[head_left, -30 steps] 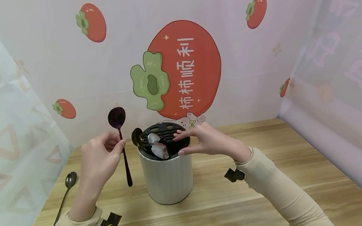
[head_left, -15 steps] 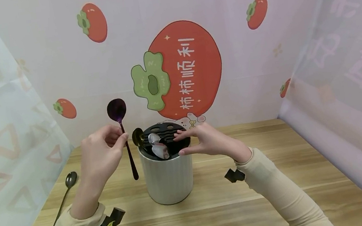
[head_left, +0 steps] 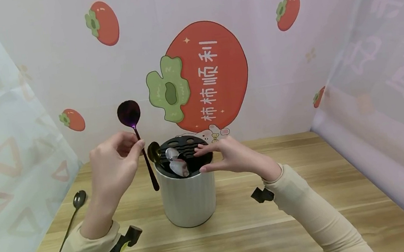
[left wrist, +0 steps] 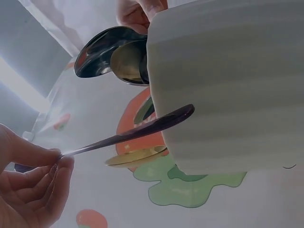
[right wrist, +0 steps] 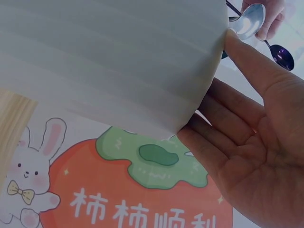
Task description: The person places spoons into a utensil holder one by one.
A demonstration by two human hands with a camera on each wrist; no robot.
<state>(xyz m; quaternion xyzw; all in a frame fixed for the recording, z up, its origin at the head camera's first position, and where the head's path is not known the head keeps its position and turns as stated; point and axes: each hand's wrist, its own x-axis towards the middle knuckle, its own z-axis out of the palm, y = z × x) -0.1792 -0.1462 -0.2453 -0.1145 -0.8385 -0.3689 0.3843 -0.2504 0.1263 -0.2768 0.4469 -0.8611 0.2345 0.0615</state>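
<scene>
A dark purple round-bowled spoon (head_left: 129,113) is pinched by its handle between the thumb and fingers of my left hand (head_left: 114,161). Its bowl points up, and the tilted handle's lower end hangs just left of a ribbed white utensil holder (head_left: 189,200). Inside the holder's black slotted insert (head_left: 173,143) stand a gold spoon (head_left: 154,152) and silver spoons (head_left: 179,168), bowls up. My right hand (head_left: 225,155) rests on the holder's right rim with its fingers spread. In the right wrist view the thumb and fingertips touch that rim (right wrist: 209,85).
Another dark long-handled spoon (head_left: 79,199) lies on the wooden table (head_left: 277,235) at the left, beside my left forearm. A white cloth printed with persimmons (head_left: 210,73) hangs behind the holder, and cloth panels flank both sides.
My left hand has raised the purple spoon and shifted slightly right, and the handle's lower end has swung toward the holder. The right hand stays on the rim.
</scene>
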